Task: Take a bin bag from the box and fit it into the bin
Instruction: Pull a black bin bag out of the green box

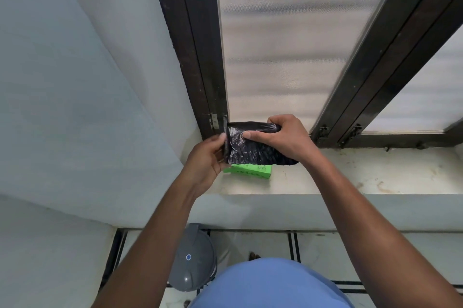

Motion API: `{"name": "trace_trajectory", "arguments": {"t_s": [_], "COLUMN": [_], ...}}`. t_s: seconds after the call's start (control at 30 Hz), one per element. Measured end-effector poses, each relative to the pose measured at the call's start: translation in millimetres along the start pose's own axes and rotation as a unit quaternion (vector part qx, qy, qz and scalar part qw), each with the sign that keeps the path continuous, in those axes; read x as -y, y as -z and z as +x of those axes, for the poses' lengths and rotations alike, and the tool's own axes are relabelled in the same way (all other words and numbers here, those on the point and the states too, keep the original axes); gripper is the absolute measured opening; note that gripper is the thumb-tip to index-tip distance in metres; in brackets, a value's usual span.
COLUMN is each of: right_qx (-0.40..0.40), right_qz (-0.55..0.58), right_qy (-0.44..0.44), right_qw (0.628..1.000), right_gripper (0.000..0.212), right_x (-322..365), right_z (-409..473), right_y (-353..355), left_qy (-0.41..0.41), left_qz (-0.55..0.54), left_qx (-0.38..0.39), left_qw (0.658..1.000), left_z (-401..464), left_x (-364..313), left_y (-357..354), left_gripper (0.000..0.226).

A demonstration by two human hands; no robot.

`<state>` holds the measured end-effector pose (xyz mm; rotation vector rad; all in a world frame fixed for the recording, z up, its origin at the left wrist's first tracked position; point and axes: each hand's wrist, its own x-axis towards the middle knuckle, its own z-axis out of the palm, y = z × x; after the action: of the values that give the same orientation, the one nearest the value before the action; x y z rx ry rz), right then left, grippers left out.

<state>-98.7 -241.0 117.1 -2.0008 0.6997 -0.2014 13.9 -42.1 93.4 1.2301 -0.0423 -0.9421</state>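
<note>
A black roll of bin bags (253, 148) is held in the air above the window sill. My right hand (280, 138) grips the roll from above. My left hand (209, 157) pinches the loose free end of the bag at the roll's left side. Just below the roll, a green box (250, 172) lies on the sill, partly hidden by the roll. The grey bin (193, 265) with its domed lid on stands on the floor below the sill, between my forearms.
The cream window sill (363, 175) runs to the right, stained. Dark window frames (200, 57) with frosted panes rise behind it. A pale wall fills the left. The floor is tiled with dark lines.
</note>
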Motion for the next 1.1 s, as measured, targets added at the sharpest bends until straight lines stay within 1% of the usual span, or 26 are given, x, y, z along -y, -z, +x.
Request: {"name": "trace_trajectory", "arguments": {"t_s": [0.07,0.13,0.2,0.3,0.4,0.53,0.57,0.63,0.67,0.7,0.73,0.77,0.83,0.87,0.9,0.97,1.03,1.1], "right_qx": [-0.01,-0.012,-0.022,-0.05,-0.075,-0.095,-0.099,-0.097,-0.09,-0.079,-0.063,-0.04,0.035,0.074,0.099,0.119,0.101,0.095], "right_qz": [-0.01,-0.014,-0.023,-0.049,-0.114,-0.182,-0.205,-0.293,-0.33,-0.338,-0.317,-0.264,-0.1,-0.027,0.022,0.05,0.033,0.036], "right_qy": [0.0,0.001,0.001,0.008,0.008,0.001,0.003,0.011,0.019,0.029,0.04,0.05,0.06,0.066,0.071,0.078,0.098,0.105], "right_qw": [1.0,1.0,0.999,0.998,0.991,0.979,0.974,0.951,0.94,0.937,0.945,0.963,0.993,0.995,0.992,0.989,0.989,0.989], "right_gripper": [0.071,0.077,0.075,0.071,0.063,0.059,0.056,0.05,0.051,0.052,0.054,0.057,0.062,0.062,0.059,0.043,0.027,0.027], "right_x": [-2.1,-5.4,-7.5,-8.3,-10.2,-19.4,-21.9,-25.3,-24.8,-21.9,-16.2,-8.1,8.2,14.9,20.1,24.4,21.1,15.2], "right_z": [-1.8,-2.0,-2.5,-4.7,-6.9,-4.9,-4.0,-1.7,-0.8,-0.6,-1.7,-3.3,-6.0,-7.2,-7.7,-7.4,-3.2,-0.1], "right_y": [2.9,3.8,5.7,13.8,23.2,30.2,31.2,31.1,29.5,26.7,23.5,20.1,12.0,7.4,2.4,-5.5,-11.6,-12.1], "left_qy": [0.014,-0.007,-0.032,-0.028,-0.031,-0.057,-0.064,-0.069,-0.069,-0.069,-0.069,-0.069,-0.066,-0.063,-0.058,-0.053,-0.051,-0.049], "left_qz": [-0.033,0.001,0.04,0.044,0.042,0.104,0.117,0.129,0.131,0.135,0.137,0.139,0.137,0.133,0.128,0.109,0.086,0.087], "left_qx": [-0.012,0.0,-0.004,-0.026,-0.021,-0.026,-0.035,-0.049,-0.049,-0.045,-0.038,-0.028,0.0,0.015,0.03,0.047,0.047,0.045], "left_qw": [0.999,1.0,0.999,0.998,0.998,0.993,0.99,0.988,0.988,0.987,0.987,0.988,0.988,0.989,0.99,0.992,0.994,0.994], "left_z": [0.6,0.4,0.8,0.5,-2.7,-4.3,-4.4,-5.0,-6.2,-7.5,-8.9,-10.6,-13.8,-15.5,-17.4,-21.2,-25.4,-29.9], "left_x": [-1.0,0.2,2.4,0.0,-6.1,-6.3,-5.6,-3.8,-2.9,-2.1,-1.7,-1.7,-2.0,-2.4,-3.0,-4.7,-8.2,-11.4], "left_y": [-0.3,-2.6,-3.3,-0.1,4.1,9.1,10.2,10.7,10.1,9.4,8.1,6.5,2.4,0.1,-1.5,-4.2,-5.4,-5.0], "left_gripper": [0.045,0.046,0.042,0.034,0.023,0.025,0.026,0.026,0.026,0.026,0.026,0.026,0.029,0.031,0.033,0.036,0.037,0.039]}}
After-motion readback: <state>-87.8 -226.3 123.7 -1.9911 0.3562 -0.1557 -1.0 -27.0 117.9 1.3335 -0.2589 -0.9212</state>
